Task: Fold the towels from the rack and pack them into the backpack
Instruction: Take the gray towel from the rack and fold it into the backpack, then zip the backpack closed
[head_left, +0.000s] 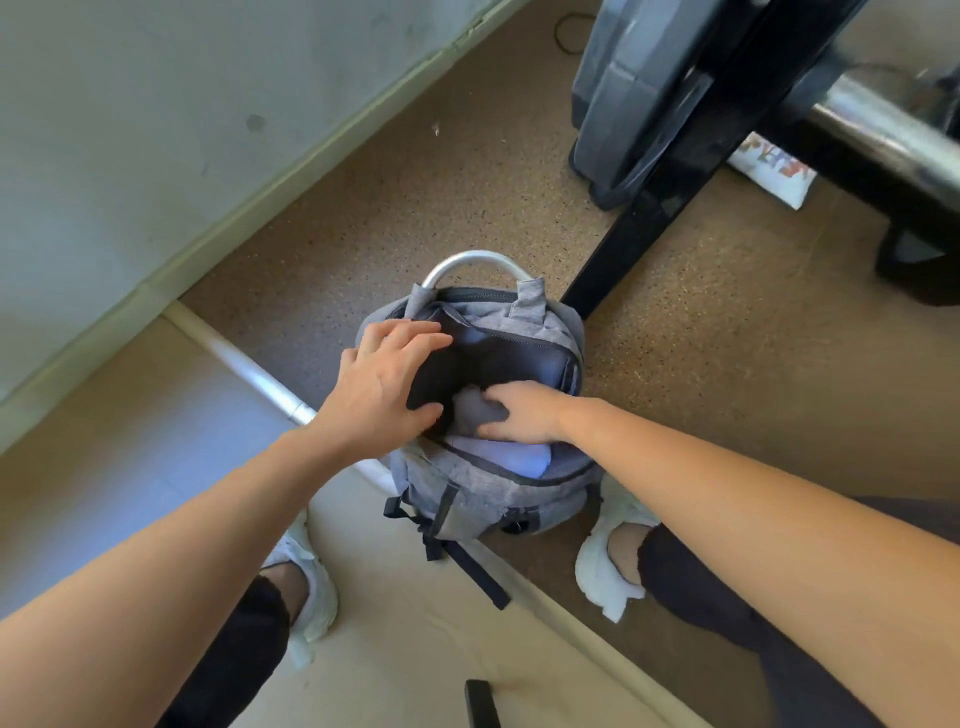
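Backpack (483, 499): grey, upright on the speckled brown floor (415, 182), centre of view, main zip wide open at the top.

Left grip (384, 374): fingers spread and fairly straight, laid flat on the dark inner panel (498, 358), pressing it toward the far side of the bag. Nothing pinched as far as visible.

Right grip (519, 410): inside the open compartment, fingers and thumb curled round a bunched grey towel (475, 410), holding it just below the zip line.

Light blue towel (519, 460): already in the same compartment, on the near side, directly under the right wrist and touching the grey one.

Grey carry loop (530, 301) upright at the far edge of the bag. Curved metal bar (475, 260) just behind it.

White pole (249, 369) running diagonally from far left down behind the bag. Black frame post (639, 223) slanting up at far right, dark round plate (644, 93) beside it, chrome bar (883, 130) at the right edge.

White shoes near: left (306, 587), right (602, 566), either side of the bag. Black straps (467, 566) trailing off the bag's near face onto the beige mat (405, 649). Pale wall (156, 104) far left.
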